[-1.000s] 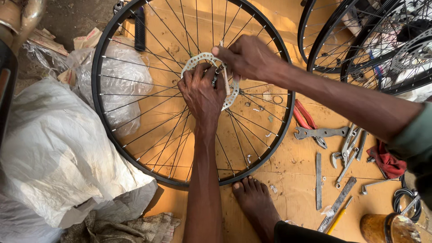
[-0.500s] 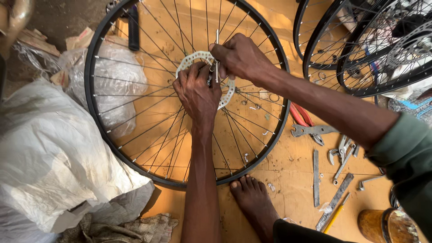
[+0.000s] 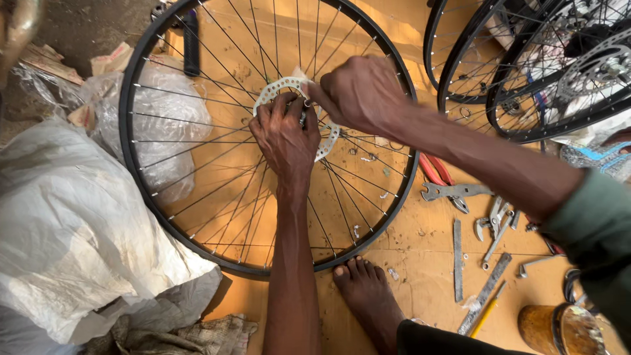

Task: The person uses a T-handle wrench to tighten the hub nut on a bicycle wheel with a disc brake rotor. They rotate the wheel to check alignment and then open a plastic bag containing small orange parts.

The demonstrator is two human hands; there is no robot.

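A black-rimmed spoked bicycle wheel (image 3: pixel 151 190) lies flat on the orange wooden floor. At its hub sits a pale perforated brake disc (image 3: pixel 276 89). My left hand (image 3: pixel 286 135) presses down on the hub and disc, fingers curled over the centre. My right hand (image 3: pixel 358 92) comes in from the right and pinches something small and thin at the hub; what it is I cannot make out. My bare foot (image 3: pixel 368 292) rests just outside the rim's near edge.
White plastic sacks (image 3: pixel 72 223) are heaped at left, partly under the rim. More wheels (image 3: pixel 526 72) lean at top right. Red-handled pliers (image 3: pixel 437 172), spanners (image 3: pixel 457 192), flat files (image 3: pixel 458 250) and small parts are scattered at right, with a brown tin (image 3: pixel 555 329).
The thin upright tool seen in my right hand half a second ago no longer shows above it. My right hand has dropped closer to the hub; my left hand stays on the disc.
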